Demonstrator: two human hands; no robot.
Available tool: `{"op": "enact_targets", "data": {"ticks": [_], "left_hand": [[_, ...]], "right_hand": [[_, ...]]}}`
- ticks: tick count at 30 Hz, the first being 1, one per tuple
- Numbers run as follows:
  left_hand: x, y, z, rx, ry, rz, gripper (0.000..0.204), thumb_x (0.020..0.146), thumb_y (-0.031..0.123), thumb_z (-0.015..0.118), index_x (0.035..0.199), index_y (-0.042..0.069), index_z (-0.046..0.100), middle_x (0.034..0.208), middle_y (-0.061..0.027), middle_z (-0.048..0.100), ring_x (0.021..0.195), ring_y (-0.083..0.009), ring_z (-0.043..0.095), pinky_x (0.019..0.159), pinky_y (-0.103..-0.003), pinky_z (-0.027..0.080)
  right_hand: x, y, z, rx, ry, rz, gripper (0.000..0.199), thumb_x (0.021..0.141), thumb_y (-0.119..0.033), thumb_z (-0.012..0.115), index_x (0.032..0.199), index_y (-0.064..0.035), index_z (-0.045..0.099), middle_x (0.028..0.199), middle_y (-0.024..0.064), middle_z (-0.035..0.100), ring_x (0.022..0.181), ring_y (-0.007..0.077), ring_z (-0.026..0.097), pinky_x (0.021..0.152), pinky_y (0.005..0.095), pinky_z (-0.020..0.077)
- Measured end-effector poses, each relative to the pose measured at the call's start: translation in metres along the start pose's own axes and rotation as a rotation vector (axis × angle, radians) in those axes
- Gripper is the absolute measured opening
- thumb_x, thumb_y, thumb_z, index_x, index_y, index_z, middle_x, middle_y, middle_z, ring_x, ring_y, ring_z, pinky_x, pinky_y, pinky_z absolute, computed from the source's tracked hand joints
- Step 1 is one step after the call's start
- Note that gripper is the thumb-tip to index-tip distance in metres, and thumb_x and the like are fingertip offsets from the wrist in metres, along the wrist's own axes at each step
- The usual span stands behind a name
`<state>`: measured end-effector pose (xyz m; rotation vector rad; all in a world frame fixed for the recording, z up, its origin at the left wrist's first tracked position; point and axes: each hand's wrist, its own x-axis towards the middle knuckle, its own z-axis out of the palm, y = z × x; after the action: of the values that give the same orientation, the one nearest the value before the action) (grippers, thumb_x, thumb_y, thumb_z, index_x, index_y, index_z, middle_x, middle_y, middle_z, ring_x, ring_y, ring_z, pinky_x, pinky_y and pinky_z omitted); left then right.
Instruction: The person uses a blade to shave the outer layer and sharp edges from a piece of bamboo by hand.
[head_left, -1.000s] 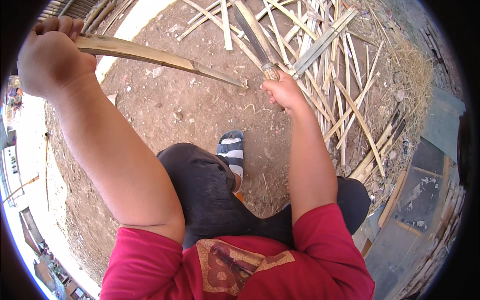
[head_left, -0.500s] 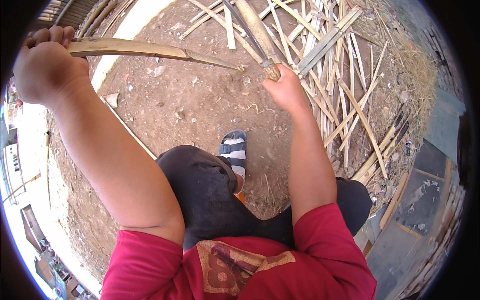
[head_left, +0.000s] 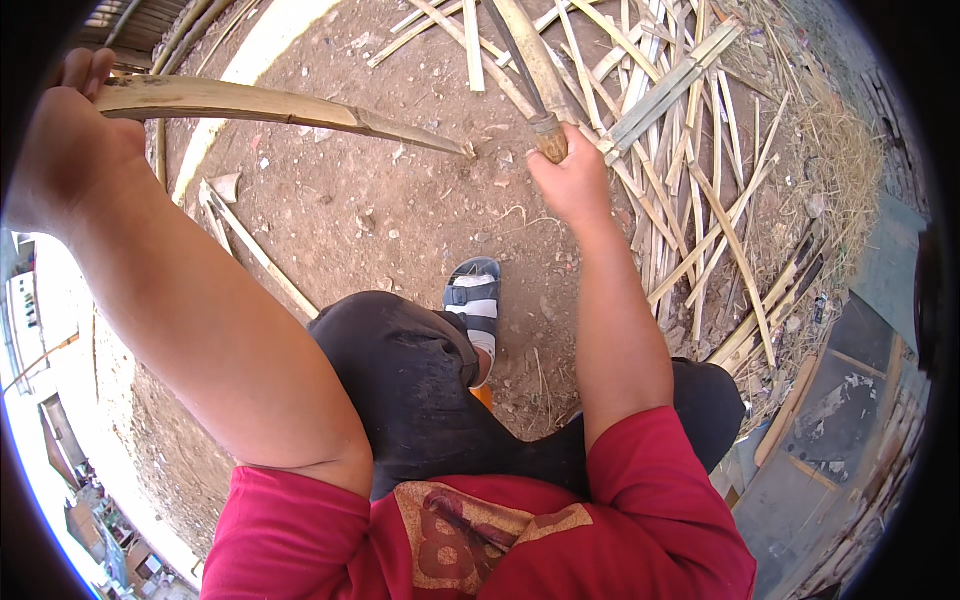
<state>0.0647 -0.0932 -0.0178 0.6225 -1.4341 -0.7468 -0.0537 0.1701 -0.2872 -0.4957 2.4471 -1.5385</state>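
Note:
My left hand, at the upper left, is closed around one end of a long split bamboo strip. The strip curves to the right, and its far tip hangs over bare earth, short of my right hand. In my right hand is a machete, gripped by its wooden handle with a metal collar. Its dark, narrow blade points up and away, beside a wide bamboo piece. Blade and held strip are apart.
Many split bamboo strips lie crisscrossed at the far right, with a greyish bamboo length over them. More slats lie left of my knee. My sandalled foot is on the dirt between. Dark boards stand at the right.
My left hand has moved a little left and down, carrying the bamboo strip along. The slats left of my knee show more fully. My right hand keeps its hold on the machete.

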Motion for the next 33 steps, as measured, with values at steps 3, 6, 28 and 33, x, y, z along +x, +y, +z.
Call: {"op": "enact_targets", "data": {"ticks": [3,6,28,33], "left_hand": [[0.007,-0.006,-0.006,0.087,0.008,0.024,0.023,0.087,-0.014,0.037,0.101,-0.015,0.055,0.095,-0.0221,0.063,0.077,-0.0275,0.068,0.074,-0.036,0.060],[0.024,-0.017,-0.013,-0.083,0.046,0.022,0.024,0.087,-0.014,0.036,0.104,-0.017,0.053,0.102,-0.0264,0.064,0.080,-0.0311,0.070,0.075,-0.038,0.062],[0.032,-0.043,-0.053,-0.167,0.018,-0.043,0.022,0.083,-0.018,0.025,0.087,0.001,0.035,0.073,-0.0043,0.031,0.058,-0.0145,0.028,0.053,-0.030,0.032],[0.022,-0.037,-0.049,-0.118,0.023,-0.006,0.023,0.081,-0.020,0.026,0.089,-0.001,0.035,0.073,-0.0040,0.030,0.058,-0.0144,0.028,0.051,-0.029,0.029]], "right_hand": [[-0.011,0.017,0.028,0.001,0.027,0.005,0.040,0.077,-0.018,0.069,0.112,-0.0005,0.065,0.091,0.0212,0.072,0.087,0.0377,0.070,0.076,0.0422,0.0535],[-0.048,0.063,0.070,-0.218,-0.062,0.183,0.043,0.077,-0.017,0.068,0.116,-0.0002,0.063,0.097,0.0241,0.071,0.095,0.0411,0.068,0.082,0.0455,0.0538],[-0.065,0.109,0.076,-0.617,-0.380,0.307,0.039,0.079,-0.015,0.067,0.115,-0.0013,0.061,0.098,0.0257,0.069,0.098,0.0427,0.067,0.084,0.0505,0.0531],[-0.071,0.119,0.066,-0.505,-0.398,0.490,0.033,0.079,-0.016,0.064,0.108,-0.0005,0.064,0.100,0.0255,0.070,0.102,0.0420,0.066,0.087,0.0480,0.0522]]}}
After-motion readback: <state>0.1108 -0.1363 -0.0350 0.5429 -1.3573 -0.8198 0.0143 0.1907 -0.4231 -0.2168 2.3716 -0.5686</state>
